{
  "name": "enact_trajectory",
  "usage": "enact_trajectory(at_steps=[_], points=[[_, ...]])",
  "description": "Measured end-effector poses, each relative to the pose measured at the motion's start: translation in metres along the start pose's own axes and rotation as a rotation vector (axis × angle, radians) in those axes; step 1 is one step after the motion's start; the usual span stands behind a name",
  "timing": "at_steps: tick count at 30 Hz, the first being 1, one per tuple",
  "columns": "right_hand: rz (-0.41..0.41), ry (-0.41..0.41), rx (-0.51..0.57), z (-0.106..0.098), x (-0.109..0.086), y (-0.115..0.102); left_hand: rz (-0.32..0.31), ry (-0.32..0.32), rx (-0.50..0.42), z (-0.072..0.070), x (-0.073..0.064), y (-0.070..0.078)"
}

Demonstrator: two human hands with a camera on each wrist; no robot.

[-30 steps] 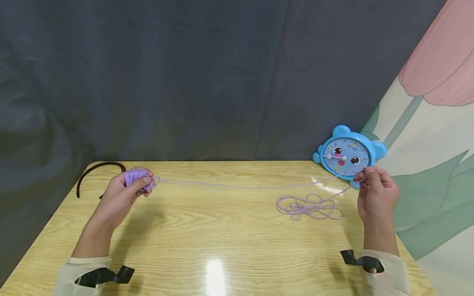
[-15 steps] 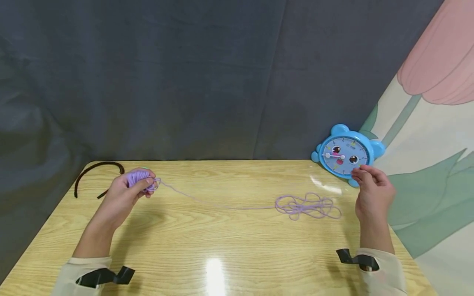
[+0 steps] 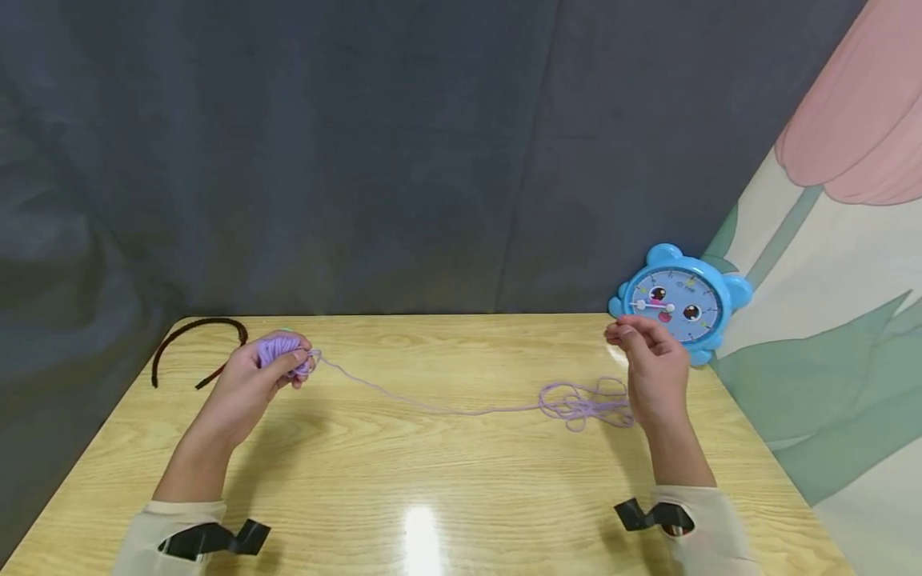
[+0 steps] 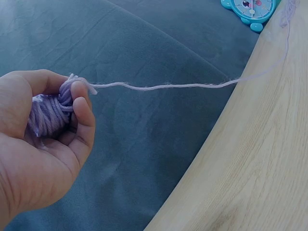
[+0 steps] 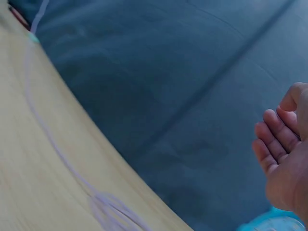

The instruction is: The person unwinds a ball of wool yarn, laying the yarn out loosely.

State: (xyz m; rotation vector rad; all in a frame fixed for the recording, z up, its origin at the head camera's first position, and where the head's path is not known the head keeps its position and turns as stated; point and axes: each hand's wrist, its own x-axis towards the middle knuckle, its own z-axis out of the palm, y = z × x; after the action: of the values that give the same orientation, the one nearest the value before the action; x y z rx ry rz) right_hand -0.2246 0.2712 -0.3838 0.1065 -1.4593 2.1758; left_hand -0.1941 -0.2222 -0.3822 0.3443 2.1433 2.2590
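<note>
Blue bear-eared clock (image 3: 673, 292) at three o'clock on my remote head view, bent dark-brown fuzzy strip (image 3: 216, 322) at nine, dark-grey fabric curtain (image 3: 432, 160) I see at twelve, flower-printed backdrop (image 3: 828, 264) at two

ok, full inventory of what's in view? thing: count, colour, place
Table: 1, light wood, centre
Yarn bundle: 1, purple, above table, left
Loose yarn: 1 heap, purple, on table, right
Yarn strand: 1, purple, between bundle and heap
Bent strip: 1, dark brown or black, far left corner
Clock: 1, blue, far right
Green speck: 1, beyond bundle, unidentifiable
Curtain: 1, dark grey-blue, behind
Floral backdrop: 1, white/pink/green, right
Sleeves: 2, beige, near edge
Straps: 2, black, at sleeves
Left grip: 1, holding bundle
Right grip: 1, holding nothing visible
</note>
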Motion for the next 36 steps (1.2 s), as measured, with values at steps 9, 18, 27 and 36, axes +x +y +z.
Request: enact_trajectory(at_steps=[9, 18, 27, 36], points=[[0.108, -0.211, -0.183, 0.057, -0.026, 0.033, 0.007, -0.011, 0.01, 0.004, 0.002, 0.001], [0.126, -0.303, -0.101, 0.101, -0.042, 0.049, -0.006, 0.003, 0.008, 0.003, 0.001, -0.001], [0.18, -0.382, -0.115, 0.133, -0.059, 0.067, 0.016, -0.004, 0.012, 0.002, -0.001, 0.0], [0.234, -0.551, -0.094, 0.162, -0.078, 0.085, 0.037, -0.027, -0.001, 0.004, -0.001, 0.002]])
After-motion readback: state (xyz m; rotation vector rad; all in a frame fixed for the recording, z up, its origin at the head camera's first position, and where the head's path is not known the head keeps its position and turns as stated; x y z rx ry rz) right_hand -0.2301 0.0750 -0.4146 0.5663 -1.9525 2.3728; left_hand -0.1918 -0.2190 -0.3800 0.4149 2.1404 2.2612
